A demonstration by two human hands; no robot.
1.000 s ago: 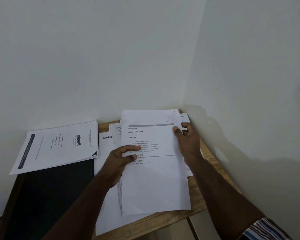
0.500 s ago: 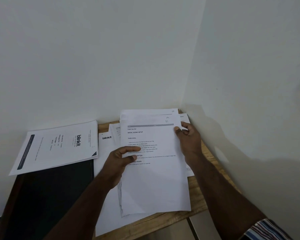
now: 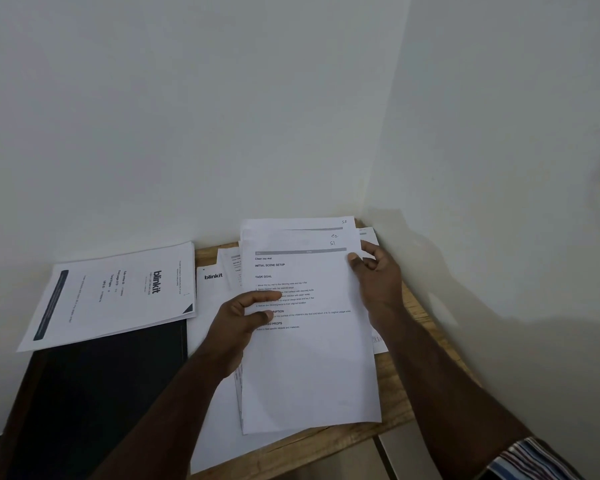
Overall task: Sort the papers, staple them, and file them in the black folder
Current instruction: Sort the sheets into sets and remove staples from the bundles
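Two bare forearms were in view, no watch, rings or gloves visible. Left hand (image 3: 238, 323) and forearm were uncovered right to the frame edge. Right hand (image 3: 378, 278) also bare; the right arm ended at a striped sleeve (image 3: 530, 460) at bottom right, with stripes in white, dark blue and reddish brown. Sleeve was blurred.

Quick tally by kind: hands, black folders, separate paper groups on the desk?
Hands: 2, left hand and right hand, both holding the top stack.
Black folders: 1, the black folder.
Paper groups: 3, top stack, blinkit sheets, loose sheets underneath.
Total: 6.
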